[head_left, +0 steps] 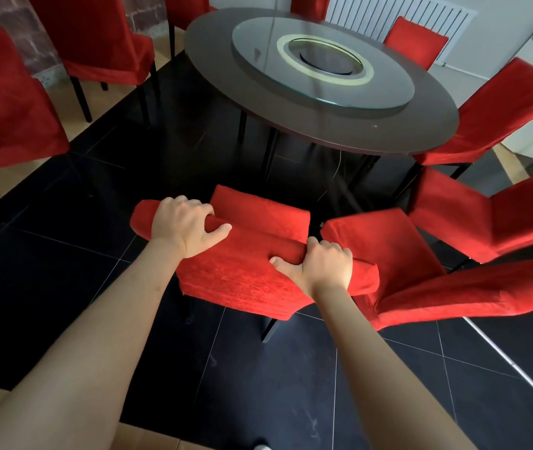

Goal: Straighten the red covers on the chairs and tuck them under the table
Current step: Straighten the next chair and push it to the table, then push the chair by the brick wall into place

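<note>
While the round desk [339, 125] lies well ahead, the chair [245, 274] stands apart from it, its seat pointing deskward. Its red cover [236, 287] drapes the backrest, whose top runs left to right under both hands: left [184, 227] and right [321, 264] each grip it, the right nearer.

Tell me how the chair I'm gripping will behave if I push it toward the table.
The chair will probably slide easily: thin legs on glossy tile. Both hands, left and right, grip the top of the backrest, so a high push may tip it forward. The loose cover could shift.
</note>
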